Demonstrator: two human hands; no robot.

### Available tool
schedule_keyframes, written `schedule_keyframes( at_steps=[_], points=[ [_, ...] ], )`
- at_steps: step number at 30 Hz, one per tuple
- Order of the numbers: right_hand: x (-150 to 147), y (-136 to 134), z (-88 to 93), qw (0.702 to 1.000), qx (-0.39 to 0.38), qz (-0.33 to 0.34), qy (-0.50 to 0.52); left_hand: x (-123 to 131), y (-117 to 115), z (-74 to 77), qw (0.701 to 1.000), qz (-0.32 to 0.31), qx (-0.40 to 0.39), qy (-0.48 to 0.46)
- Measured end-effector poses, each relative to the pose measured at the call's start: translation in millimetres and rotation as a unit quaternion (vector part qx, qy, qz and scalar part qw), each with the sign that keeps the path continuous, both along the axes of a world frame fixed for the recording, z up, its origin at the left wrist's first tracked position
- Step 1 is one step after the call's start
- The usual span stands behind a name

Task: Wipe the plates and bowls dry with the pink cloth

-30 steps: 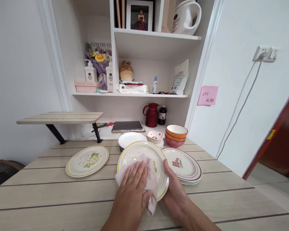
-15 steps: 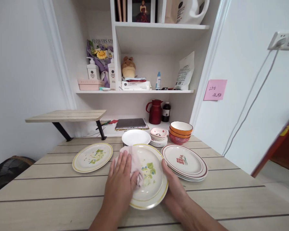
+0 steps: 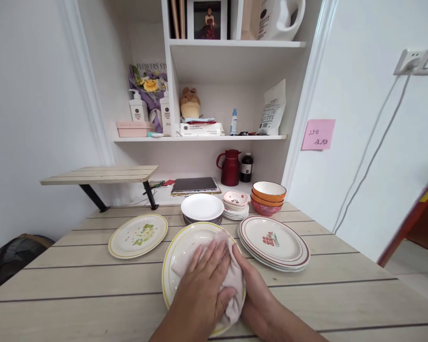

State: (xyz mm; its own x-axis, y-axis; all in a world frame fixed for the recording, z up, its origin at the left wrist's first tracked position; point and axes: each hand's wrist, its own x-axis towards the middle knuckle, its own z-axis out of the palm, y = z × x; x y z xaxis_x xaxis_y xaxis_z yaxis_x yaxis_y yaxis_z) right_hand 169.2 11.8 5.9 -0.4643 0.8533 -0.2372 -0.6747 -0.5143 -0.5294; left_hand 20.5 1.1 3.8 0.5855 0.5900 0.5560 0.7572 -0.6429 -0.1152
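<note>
White shelves back the planked tabletop. Head view: wiping seems in hand. The left hand presses a cloth, fingers extended, onto the nearest yellow-rimmed plate, left of the red-rimmed stack; the right hand's fingers grip its right edge. Further strokes would call for a steady hold.

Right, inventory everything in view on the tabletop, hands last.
low wooden stand: 1, pale, back left
round yellow-rimmed plate: 1, cream, left
second round yellow-rimmed plate: 1, cream, centre front
crumpled fabric cloth: 1, pale pink, on second plate
stacked round red-rimmed plates: several, white, right
stacked round dishes: several, white over dark, centre back
stacked small plates: several, white, beside those dishes
small squarish dish: at least 1, pink, atop small plates
stacked round bowls: 3, orange over red, back right
left hand: 1, bare, on cloth
right hand: 1, bare, holding second plate's right edge
</note>
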Motion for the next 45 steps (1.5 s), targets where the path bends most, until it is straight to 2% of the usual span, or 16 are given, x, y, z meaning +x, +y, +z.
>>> schedule_keyframes(
  at_steps=[5,8,12,17,21,26,29,32,36,38,40,45],
  points=[
    [-5.3,-3.4,-0.5,0.999,0.004,0.022,0.025,-15.2,14.5,-1.3,0.984,0.169,0.009,-0.05],
    [-2.7,-1.8,6.1,0.999,-0.006,0.014,0.036,-23.7,19.7,-8.6,0.976,0.209,0.026,-0.061],
    [5.7,4.8,15.4,0.998,-0.007,-0.05,0.03,-23.8,16.4,-15.0,0.98,0.182,0.06,-0.055],
    [13.7,11.9,20.5,0.992,-0.011,-0.122,0.032,-10.6,7.8,-12.8,0.989,0.113,0.081,-0.049],
    [14.0,11.8,15.5,0.993,-0.015,-0.113,0.022,-0.1,2.5,-13.9,0.996,0.058,0.063,-0.029],
    [7.1,4.3,8.3,0.998,-0.025,-0.049,-0.001,6.5,-5.5,-11.1,1.0,0.014,-0.013,-0.003],
    [2.8,-0.3,5.9,1.0,-0.022,0.007,-0.002,4.5,-6.0,-4.2,0.999,0.032,-0.033,-0.001],
    [0.4,-1.3,3.5,0.999,-0.013,0.034,0.013,-4.1,0.3,0.9,0.994,0.105,-0.034,-0.017],
    [1.4,4.2,2.6,0.999,-0.018,-0.005,0.027,-21.4,12.7,-3.3,0.968,0.242,-0.033,-0.051],
    [4.3,8.9,4.4,0.998,-0.021,-0.047,0.031,-27.2,16.7,-9.4,0.962,0.267,-0.038,-0.05],
    [8.9,14.0,7.6,0.996,-0.024,-0.086,0.03,-27.3,17.5,-15.6,0.969,0.242,-0.034,-0.04],
    [19.8,21.2,13.1,0.991,-0.015,-0.133,0.03,-5.1,7.6,-22.7,0.993,0.109,0.011,-0.03]
  ],
)
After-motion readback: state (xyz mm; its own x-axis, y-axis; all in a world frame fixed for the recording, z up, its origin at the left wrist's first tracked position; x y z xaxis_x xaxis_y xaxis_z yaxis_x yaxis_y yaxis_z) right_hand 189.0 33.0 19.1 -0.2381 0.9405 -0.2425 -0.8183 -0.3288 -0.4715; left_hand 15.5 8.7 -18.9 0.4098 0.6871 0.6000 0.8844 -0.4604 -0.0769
